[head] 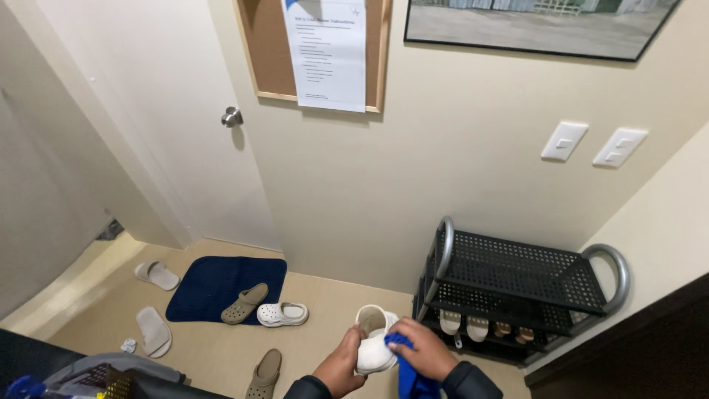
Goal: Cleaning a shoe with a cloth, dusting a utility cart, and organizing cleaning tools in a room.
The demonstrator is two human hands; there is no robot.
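The left hand (pixel 341 363) is grasping a white clog (pixel 374 340) from the side, its grip clenched around the shoe's edge, while the right hand (pixel 421 353) is pressing a blue cloth (pixel 405 369) against the clog's other side, fingers closed on the fabric. The clog is being held in the air between both grips, opening turned upward. Just to the right of the grip, a black mesh shoe rack (pixel 517 281) is standing against the wall, with pale sandals (pixel 464 325) sitting on a lower shelf; what lies further along that shelf is hard to make out. To the left of the grip, on the floor, another white clog (pixel 282 315) and an olive clog (pixel 244 304) are lying at the edge of a dark blue mat (pixel 214 284), a second olive clog (pixel 264 373) is lying nearer, and two beige slides (pixel 154 331) are resting further left.
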